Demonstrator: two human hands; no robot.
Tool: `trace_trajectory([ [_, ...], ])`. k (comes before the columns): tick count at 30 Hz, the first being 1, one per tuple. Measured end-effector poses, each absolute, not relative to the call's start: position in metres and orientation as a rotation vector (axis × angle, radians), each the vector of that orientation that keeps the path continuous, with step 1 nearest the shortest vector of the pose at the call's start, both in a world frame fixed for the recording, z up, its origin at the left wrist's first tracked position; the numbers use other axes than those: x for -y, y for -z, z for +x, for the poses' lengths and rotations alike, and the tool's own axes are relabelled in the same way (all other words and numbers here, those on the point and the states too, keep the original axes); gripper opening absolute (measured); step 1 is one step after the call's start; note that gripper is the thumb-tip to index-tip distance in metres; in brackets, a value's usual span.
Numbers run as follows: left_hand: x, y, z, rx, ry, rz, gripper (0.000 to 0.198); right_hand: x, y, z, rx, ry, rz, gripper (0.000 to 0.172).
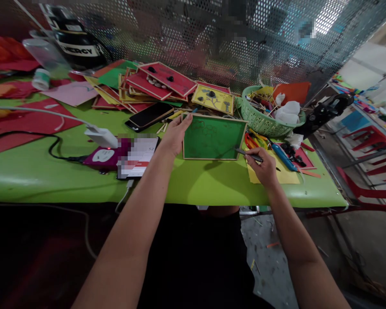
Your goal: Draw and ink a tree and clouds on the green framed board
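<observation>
A green panel [212, 138] with a thin wooden frame is held tilted up above the table, with faint outlines drawn on it. Its left edge is in the grip of my left hand [177, 134]. My right hand [262, 165] is closed around a slim dark tool [249, 154], maybe a pen or a craft knife. The tool's tip is at the panel's lower right corner; whether it touches cannot be made out. Under my right hand lies a yellow sheet [287, 177]. A blue glue gun [283, 157] rests just right of that hand.
Framed red panels [167, 79] and a yellow one [213, 98] pile up behind. A green basket [260, 116] of scraps stands at the back right. Left are a black phone [152, 115], a lit phone [138, 161] and a purple power block [104, 156] with cables. A perforated metal screen [193, 38] rises behind.
</observation>
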State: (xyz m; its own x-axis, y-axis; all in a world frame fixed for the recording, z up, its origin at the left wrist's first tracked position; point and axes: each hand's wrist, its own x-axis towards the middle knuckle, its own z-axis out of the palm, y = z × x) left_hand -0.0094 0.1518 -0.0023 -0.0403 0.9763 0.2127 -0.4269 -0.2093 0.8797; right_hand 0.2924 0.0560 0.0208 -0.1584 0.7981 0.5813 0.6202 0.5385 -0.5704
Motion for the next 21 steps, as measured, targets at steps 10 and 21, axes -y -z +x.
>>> trace_trajectory([
  [10, -0.1514, 0.0017, -0.0086, -0.743, -1.540, 1.017, 0.047, -0.0557, -0.0206, 0.2919, 1.865, -0.246, -1.162, 0.008],
  [21, -0.1502, 0.0001, -0.0079, -0.735, -1.534, 0.978, 0.047, -0.0553, -0.0215, 0.2915, 1.877, -0.266, -1.181, 0.010],
])
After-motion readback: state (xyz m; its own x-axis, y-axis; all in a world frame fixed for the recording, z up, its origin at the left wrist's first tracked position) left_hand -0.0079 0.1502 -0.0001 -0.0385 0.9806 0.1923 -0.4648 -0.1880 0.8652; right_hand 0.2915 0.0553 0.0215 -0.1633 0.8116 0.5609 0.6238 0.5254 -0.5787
